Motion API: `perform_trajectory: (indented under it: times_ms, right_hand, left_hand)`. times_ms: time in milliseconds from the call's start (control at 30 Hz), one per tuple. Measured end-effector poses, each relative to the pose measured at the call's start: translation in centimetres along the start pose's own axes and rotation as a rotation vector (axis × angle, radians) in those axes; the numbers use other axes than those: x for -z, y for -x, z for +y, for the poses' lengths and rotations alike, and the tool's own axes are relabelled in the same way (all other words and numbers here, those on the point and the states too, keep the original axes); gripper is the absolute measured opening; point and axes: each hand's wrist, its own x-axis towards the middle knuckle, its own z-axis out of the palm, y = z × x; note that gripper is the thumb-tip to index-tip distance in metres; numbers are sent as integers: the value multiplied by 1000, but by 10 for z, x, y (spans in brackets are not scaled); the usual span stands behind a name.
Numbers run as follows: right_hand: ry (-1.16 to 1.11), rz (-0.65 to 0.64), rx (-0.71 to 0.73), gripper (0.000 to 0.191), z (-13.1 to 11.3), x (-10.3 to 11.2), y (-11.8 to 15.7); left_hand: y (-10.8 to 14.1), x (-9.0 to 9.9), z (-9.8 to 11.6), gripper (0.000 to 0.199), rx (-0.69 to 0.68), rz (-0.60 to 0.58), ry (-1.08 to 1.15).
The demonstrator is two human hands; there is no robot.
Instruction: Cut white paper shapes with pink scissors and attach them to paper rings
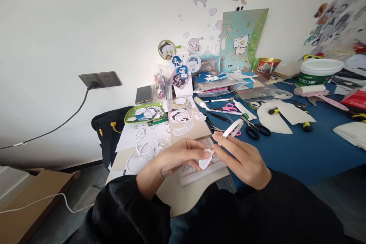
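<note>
Between thumb and fingers, my left hand (187, 155) pinches a small white piece (205, 159) with a folded-looking edge. My right hand (241, 158) is just to its right, its fingers closed on a narrow white strip (233, 129) that curves up and away to the right. The strip's near end meets the small piece between the two hands. Beneath them lies a printed sheet or pad (197, 175). Loose curled white strips (147, 150) lie left of my left hand. Paper cutouts (180, 116) rest on a beige board beyond the hands.
Black-handled scissors (252, 131), pink scissors (228, 107) and a glue bottle (200, 103) lie beyond my hands. A phone (143, 94) is at the back left, a white-lidded tub (320, 70) at the back right. White sheets (274, 118) lie on the blue surface.
</note>
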Motion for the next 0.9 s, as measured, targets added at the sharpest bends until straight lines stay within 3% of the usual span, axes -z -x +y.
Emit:
perform_trajectory:
  times_ms: [67,133,233,333,400,467,533,600,700,900]
  right_hand:
    - [-44,9,-46,22,-2,-1,2]
    - [-118,12,-179,22,-4,-3,2]
    - [-322,9,-501,17,-10,-4,-2]
    - [-683,-48,-810,15,-12,-2,-6]
    - [-857,-77,-967,29,-7,0,-3]
    - [-748,-73,-1086,39,3,2,5]
    - [-368,-138,-1092,33,15,3,14]
    - [-25,-339,-941,30,27,1,22]
    - [61,-498,-801,26,37,-6,26]
    - [8,-651,-648,30,50,-16,13]
  left_hand:
    - [0,-1,0,13,-6,12,-16]
    - [0,-2,-1,12,-47,25,-28]
    - [0,-5,0,12,-162,36,-53]
    - [0,-6,1,13,-274,54,-74]
    - [0,-7,1,14,-321,82,-73]
    - [0,-7,2,15,-350,112,-75]
    - [1,-7,3,17,-377,136,-86]
    - [1,-7,3,17,-395,159,-93]
    - [1,-7,1,14,-402,177,-83]
    - [0,-6,-2,7,-427,155,-35]
